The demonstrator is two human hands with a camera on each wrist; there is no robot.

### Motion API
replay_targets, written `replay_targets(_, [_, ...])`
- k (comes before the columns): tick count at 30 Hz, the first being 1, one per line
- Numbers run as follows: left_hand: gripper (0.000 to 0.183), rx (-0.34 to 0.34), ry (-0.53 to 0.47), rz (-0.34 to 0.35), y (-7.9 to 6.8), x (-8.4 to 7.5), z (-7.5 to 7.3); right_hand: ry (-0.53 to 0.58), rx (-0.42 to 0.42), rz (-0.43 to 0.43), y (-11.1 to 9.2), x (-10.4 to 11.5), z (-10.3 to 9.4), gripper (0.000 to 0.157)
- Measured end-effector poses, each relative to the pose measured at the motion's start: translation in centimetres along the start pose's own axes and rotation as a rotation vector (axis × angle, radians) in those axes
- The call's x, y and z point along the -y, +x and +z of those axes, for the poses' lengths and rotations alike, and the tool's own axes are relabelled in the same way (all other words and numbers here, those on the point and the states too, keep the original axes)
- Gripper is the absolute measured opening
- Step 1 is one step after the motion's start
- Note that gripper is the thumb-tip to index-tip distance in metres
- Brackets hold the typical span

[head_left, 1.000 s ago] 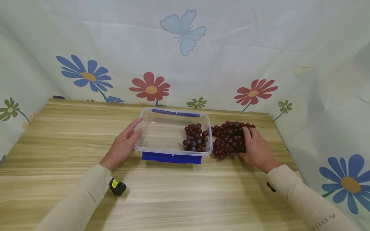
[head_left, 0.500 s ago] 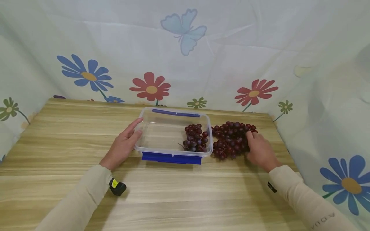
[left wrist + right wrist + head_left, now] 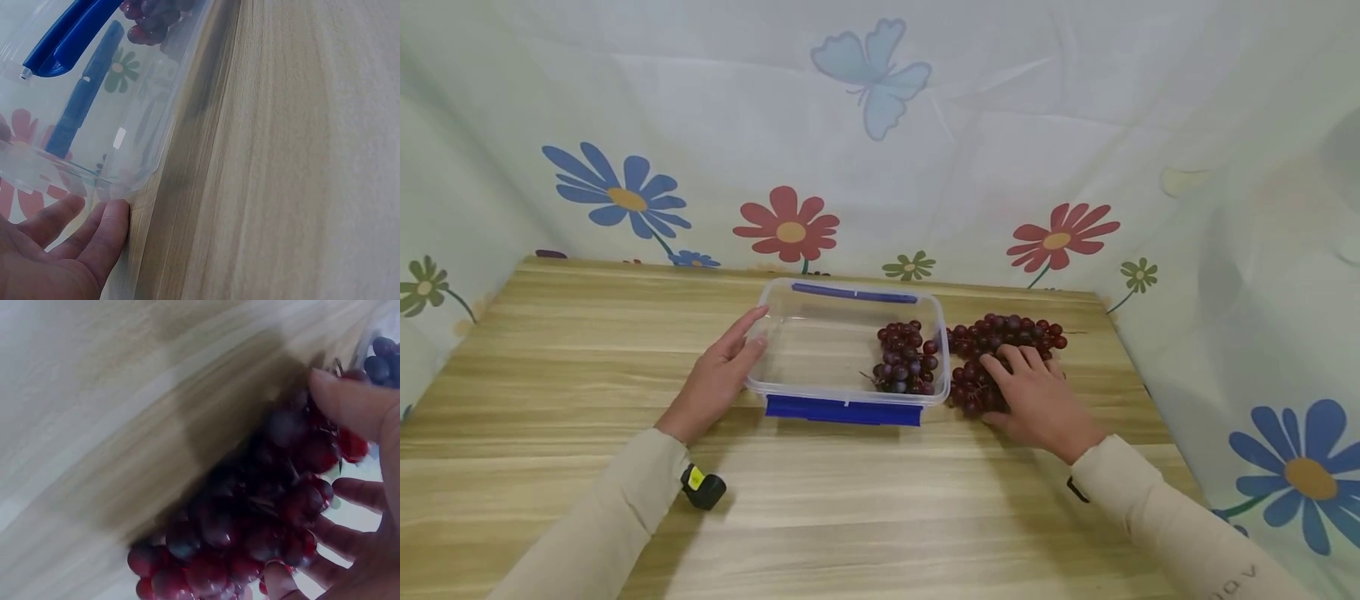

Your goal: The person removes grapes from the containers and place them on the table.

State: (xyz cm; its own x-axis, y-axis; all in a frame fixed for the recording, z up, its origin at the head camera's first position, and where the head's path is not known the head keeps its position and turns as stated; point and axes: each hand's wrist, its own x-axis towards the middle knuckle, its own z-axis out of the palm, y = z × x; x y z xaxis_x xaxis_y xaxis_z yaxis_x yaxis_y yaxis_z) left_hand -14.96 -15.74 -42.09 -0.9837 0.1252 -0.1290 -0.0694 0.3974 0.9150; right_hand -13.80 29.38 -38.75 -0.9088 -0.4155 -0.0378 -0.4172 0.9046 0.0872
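A clear plastic food container (image 3: 820,354) with blue clip flaps stands on the table, a small bunch of dark red grapes (image 3: 904,358) in its right end. My left hand (image 3: 718,379) has its fingers extended against the container's left side; in the left wrist view the fingertips (image 3: 115,209) meet its wall. Right of the container lie more grape bunches (image 3: 992,333). My right hand (image 3: 1037,400) is over the nearer bunch, thumb on one side and fingers round the other; the right wrist view shows these grapes (image 3: 250,519) between them. Part of the bunch is hidden under the hand.
The wood-grain table (image 3: 865,517) ends at a hanging cloth (image 3: 970,167) with printed flowers and a butterfly, which also covers both sides. A blue flap (image 3: 842,410) hangs from the container's near side. A black strap device (image 3: 703,487) sits at the left wrist.
My right hand has moved left from the right end of the loose bunches onto the nearer bunch. The left hand and the container stay where they were.
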Motion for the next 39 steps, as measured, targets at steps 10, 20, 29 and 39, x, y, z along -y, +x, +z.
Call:
replay_targets(10, [0.057,0.001,-0.009,0.005,-0.1,0.0,0.3,0.048,-0.01,0.01,0.7,0.6,0.6,0.074])
replay_targets(20, [0.061,0.002,0.009,0.001,-0.1,-0.1,0.1,0.122,0.081,0.049,0.4,1.3,-1.6,0.084])
replay_targets(29, [0.065,0.0,0.004,0.002,-0.1,-0.2,0.0,0.2,0.037,0.063,1.4,2.9,-3.7,0.08])
replay_targets(39, [0.064,-0.002,0.004,0.004,-0.2,-0.2,0.0,0.232,0.044,0.04,2.3,3.9,-5.1,0.07])
